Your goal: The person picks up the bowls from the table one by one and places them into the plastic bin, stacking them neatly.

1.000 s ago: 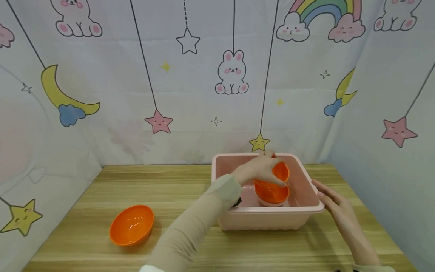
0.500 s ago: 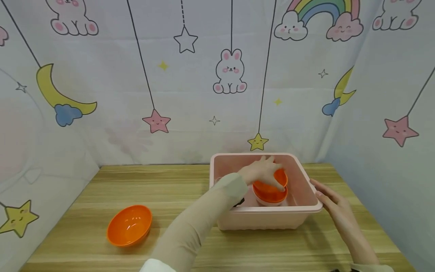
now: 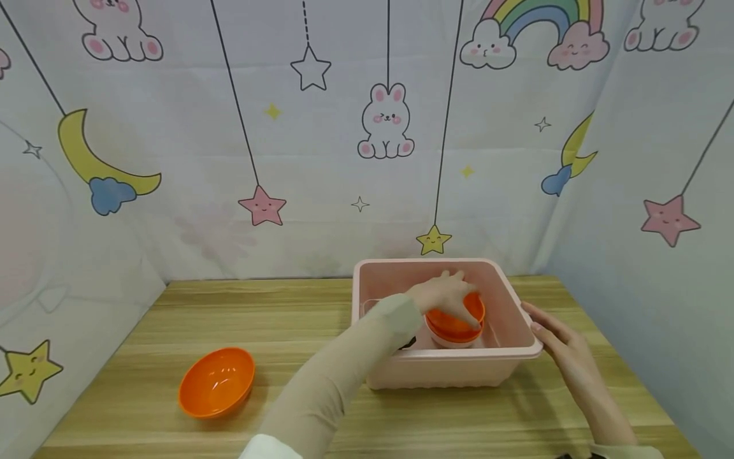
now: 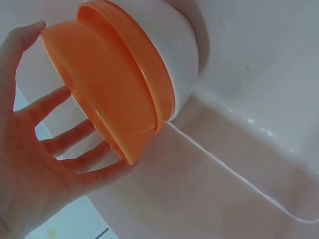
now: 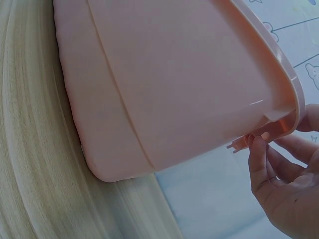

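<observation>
1. Orange bowl is inside the pink tub, right of the scene's middle, with its lower part within the rim of an orange-and-white bowl
2. Left hand reaches into the tub from the near left; its grip is clamped on the upper bowl's rim, with the thumb at one edge and the fingers spread across to the other
3. Right hand is at the tub's right side, its grip clamped on the rim there, fingers curled under the edge
4. A black object shows in the near left part of the tub, mostly hidden by the sleeve
5. A second orange bowl rests on the worktop to the left, well apart from the tub
6. A printed cloth with rabbits, stars and moons hangs on the far side
</observation>
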`<state>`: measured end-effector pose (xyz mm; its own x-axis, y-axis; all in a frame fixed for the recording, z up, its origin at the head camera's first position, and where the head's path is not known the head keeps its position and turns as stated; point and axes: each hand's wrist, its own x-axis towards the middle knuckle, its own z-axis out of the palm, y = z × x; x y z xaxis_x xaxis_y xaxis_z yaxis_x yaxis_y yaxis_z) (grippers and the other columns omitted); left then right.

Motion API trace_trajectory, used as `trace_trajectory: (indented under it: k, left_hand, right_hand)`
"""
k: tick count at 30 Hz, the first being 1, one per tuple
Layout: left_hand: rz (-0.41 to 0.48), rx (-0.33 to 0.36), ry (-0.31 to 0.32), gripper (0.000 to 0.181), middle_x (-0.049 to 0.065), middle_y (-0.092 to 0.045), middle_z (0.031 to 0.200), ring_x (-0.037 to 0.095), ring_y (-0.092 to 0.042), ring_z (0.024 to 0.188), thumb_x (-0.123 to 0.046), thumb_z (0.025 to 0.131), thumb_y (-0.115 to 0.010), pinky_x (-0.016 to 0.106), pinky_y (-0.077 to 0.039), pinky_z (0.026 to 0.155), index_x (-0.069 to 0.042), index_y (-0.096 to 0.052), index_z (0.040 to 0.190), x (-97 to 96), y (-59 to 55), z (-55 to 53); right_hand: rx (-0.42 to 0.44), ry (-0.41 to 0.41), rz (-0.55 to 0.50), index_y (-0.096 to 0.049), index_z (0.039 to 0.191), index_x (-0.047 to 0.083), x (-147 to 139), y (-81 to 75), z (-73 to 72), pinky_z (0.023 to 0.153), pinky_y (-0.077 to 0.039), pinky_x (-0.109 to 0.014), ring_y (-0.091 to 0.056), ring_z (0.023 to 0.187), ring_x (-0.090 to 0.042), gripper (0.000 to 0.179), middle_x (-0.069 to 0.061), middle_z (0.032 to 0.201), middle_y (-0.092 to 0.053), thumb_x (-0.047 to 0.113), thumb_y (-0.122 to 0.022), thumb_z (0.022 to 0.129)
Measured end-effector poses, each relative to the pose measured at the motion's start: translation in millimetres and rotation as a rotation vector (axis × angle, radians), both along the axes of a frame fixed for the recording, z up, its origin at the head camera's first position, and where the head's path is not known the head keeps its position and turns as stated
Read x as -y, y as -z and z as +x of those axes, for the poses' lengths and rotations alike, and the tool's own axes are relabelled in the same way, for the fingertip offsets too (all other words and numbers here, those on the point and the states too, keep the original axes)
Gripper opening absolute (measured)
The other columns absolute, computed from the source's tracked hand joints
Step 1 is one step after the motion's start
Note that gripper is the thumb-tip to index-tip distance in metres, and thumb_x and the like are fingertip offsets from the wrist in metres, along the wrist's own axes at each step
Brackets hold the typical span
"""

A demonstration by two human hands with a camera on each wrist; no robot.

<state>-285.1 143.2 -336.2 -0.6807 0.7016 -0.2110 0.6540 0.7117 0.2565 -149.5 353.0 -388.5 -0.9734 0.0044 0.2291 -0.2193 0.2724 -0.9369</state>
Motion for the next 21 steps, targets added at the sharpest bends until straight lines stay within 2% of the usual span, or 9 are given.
trace_trajectory:
  k: [9,21]
  left_hand:
    - [-0.042,0.007,0.034,0.068,-0.003,-0.02,0.161,0.025,-0.018,0.149,-0.054,0.081,-0.066,0.047,-0.038,0.11,-0.037,-0.042,0.143,-0.9,-0.8,0.4]
    - [-0.022,0.049,0.038,0.07,-0.003,-0.016,0.162,0.027,-0.016,0.149,-0.052,0.08,-0.069,0.052,-0.037,0.11,-0.04,-0.041,0.143,-0.8,2.7,-3.0]
  right_hand:
    - [-0.003,0.003,0.005,-0.042,0.144,0.004,0.6,0.2,0.8,0.088,-0.041,-0.003,-0.046,0.116,0.02,0.046,0.03,0.13,-0.052,0.021,-0.048,0.101]
    - [0.003,0.015,0.052,-0.041,0.145,0.007,0.0,0.0,0.4,0.088,-0.04,-0.003,-0.044,0.117,0.02,0.047,0.029,0.132,-0.05,0.025,-0.047,0.102]
